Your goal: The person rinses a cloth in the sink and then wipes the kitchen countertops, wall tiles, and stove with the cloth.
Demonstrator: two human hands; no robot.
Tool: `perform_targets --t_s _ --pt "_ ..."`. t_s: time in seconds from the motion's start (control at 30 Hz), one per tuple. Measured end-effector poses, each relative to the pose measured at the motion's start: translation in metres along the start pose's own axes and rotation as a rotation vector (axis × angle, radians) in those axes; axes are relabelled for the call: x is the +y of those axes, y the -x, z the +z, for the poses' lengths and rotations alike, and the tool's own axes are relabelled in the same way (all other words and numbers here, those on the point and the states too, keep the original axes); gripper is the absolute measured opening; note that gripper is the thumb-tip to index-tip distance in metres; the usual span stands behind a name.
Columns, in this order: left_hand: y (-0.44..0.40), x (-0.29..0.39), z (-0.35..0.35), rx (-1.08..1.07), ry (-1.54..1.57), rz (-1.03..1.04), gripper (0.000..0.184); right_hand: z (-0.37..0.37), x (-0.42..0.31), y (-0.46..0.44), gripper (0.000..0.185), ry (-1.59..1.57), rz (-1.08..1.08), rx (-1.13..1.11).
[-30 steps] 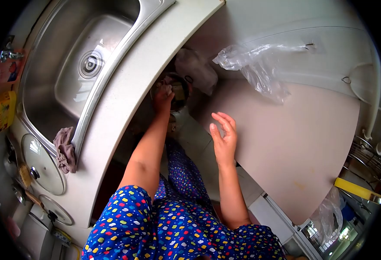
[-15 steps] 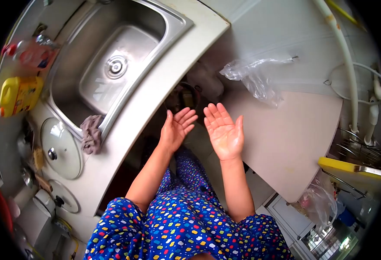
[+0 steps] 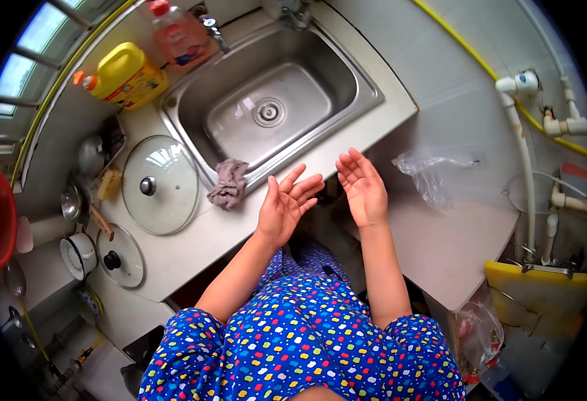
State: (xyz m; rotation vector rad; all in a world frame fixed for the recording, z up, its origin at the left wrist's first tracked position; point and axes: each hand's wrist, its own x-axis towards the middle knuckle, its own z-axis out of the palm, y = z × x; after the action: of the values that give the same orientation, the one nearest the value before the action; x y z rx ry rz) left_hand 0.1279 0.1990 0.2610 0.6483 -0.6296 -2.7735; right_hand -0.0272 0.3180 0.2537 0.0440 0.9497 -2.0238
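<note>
My left hand is held out palm up in front of my body, fingers apart, with nothing in it. Beside it, my right hand also faces up, open and bare, its fingers stretched forward. Both hands hover near the front edge of the white counter. A crumpled grey-purple cloth lies over the near left corner of the steel sink, left of my left hand. The sink holds no dishes, and its drain shows.
Glass lids lie on the counter at the left. A yellow jug and a red-capped bottle stand behind the sink. A plastic bag hangs on the right wall above a beige board. A yellow cutting board is farther right.
My view has tilted up and turned, so the sink and counter appear farther right and the window shows. Both hands stay open; their palms have turned slightly towards each other.
</note>
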Motion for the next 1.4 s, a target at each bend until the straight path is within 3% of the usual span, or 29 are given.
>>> perform_targets --t_s 0.03,0.07,0.1,0.17,0.37,0.5,0.57,0.6,0.67,0.73,0.77,0.83,0.9,0.97,1.0,1.03,1.07,1.1,1.13,1.17,1.23,1.27,1.3,1.37,1.4 --pt "0.002 0.009 0.001 0.051 -0.146 0.055 0.075 0.012 0.004 -0.005 0.041 0.338 -0.028 0.103" --pt "0.004 0.017 0.000 0.064 -0.263 0.092 0.075 0.027 0.012 -0.010 0.029 0.518 -0.179 0.068" --pt "0.004 0.023 -0.002 0.082 -0.383 0.136 0.076 0.036 0.008 -0.012 0.025 0.963 -0.300 0.042" --pt "0.005 0.038 -0.008 0.094 -0.583 0.223 0.078 0.062 0.010 -0.013 0.025 1.164 -0.457 -0.110" --pt "0.008 0.072 -0.007 0.064 -0.825 0.315 0.078 0.098 0.022 -0.036 0.021 1.350 -0.644 -0.159" --pt "0.011 0.085 -0.013 0.038 -1.032 0.313 0.065 0.118 0.020 -0.037 0.011 1.396 -0.732 -0.229" --pt "0.018 0.092 -0.005 0.025 -1.288 0.234 0.063 0.117 0.005 -0.025 0.008 1.326 -0.596 -0.121" --pt "0.026 0.093 -0.010 0.044 -1.510 0.319 0.062 0.098 -0.006 -0.025 0.008 1.389 -0.251 -0.006" --pt "0.041 0.094 -0.024 0.101 -1.834 0.385 0.061 0.078 -0.028 -0.021 0.010 1.759 0.207 0.080" --pt "0.061 0.100 -0.038 0.214 -2.076 0.343 0.063 0.067 -0.035 -0.006 0.017 2.152 0.214 0.006" --pt "0.071 0.099 -0.048 0.276 -2.168 0.312 0.063 0.057 -0.028 0.002 0.023 2.207 0.119 -0.042" --pt "0.079 0.086 -0.077 0.280 -2.295 0.332 0.048 0.081 -0.011 0.006 0.035 1.887 0.070 -0.074" --pt "0.084 0.079 -0.095 0.188 -2.168 0.372 0.038 0.088 0.022 0.002 0.038 1.625 -0.157 -0.303" --pt "0.098 0.087 -0.091 0.298 -1.877 0.579 0.033 0.127 0.056 0.005 0.032 1.548 -0.208 -0.444" --pt "0.104 0.096 -0.086 0.342 -1.642 0.438 0.032 0.145 0.069 0.009 0.028 1.464 -0.234 -0.468" --pt "0.113 0.103 -0.096 0.339 -1.631 0.421 0.032 0.160 0.094 0.018 0.025 1.381 -0.228 -0.457" --pt "0.111 0.107 -0.092 0.387 -1.055 0.465 0.030 0.171 0.102 0.017 0.019 1.252 -0.212 -0.463" --pt "0.117 0.120 -0.085 0.397 -0.483 0.501 0.028 0.183 0.110 0.020 0.016 0.935 -0.035 -0.435" --pt "0.120 0.127 -0.072 0.384 -0.266 0.542 0.028 0.194 0.111 0.022 0.019 0.620 0.167 -0.492" --pt "0.131 0.139 -0.055 0.404 -0.266 0.574 0.028 0.208 0.114 0.025 0.022 0.310 0.373 -0.530" --pt "0.154 0.153 -0.032 0.030 0.341 0.418 0.029 0.224 0.136 0.029 0.030 0.119 0.668 -0.508" --pt "0.163 0.161 -0.044 0.159 0.096 0.404 0.032 0.233 0.159 0.037 0.031 0.116 0.652 -0.575" --pt "0.169 0.161 -0.037 0.143 0.050 0.438 0.031 0.236 0.161 0.032 0.032 0.089 0.679 -0.684" --pt "0.174 0.151 -0.017 0.341 -0.084 0.552 0.032 0.239 0.156 0.018 0.035 0.135 0.753 -0.718" --pt "0.178 0.147 -0.015 0.387 -0.106 0.608 0.032 0.244 0.154 0.015 0.035 0.341 0.718 -0.786"
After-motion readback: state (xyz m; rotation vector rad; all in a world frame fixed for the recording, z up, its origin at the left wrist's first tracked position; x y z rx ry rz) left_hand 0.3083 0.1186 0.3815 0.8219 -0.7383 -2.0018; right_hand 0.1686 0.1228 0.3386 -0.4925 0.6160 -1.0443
